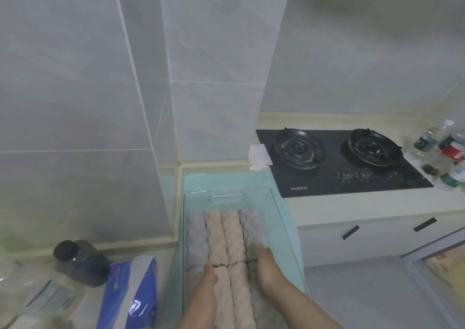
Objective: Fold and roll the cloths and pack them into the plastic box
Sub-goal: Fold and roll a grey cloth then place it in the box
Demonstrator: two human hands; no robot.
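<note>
Stove (339, 162): we see it on the counter, well off to the right of our right hand.
Towel (226, 180): teal, spread beneath the box.
Box (256, 200): clear plastic, walls around both our hands.
Cloths (214, 235): rolled, packed side by side in the box, under and ahead of our hands.
Right hand (265, 263): fingers straight, lying flat on the cloths.
Left hand (210, 274): on the cloths; its fingertips are hidden, so we cannot tell its grip.

Grey tiled walls (75, 77); cream countertop (339, 206); black gas hob (324, 181); white drawers (377, 239).
</note>
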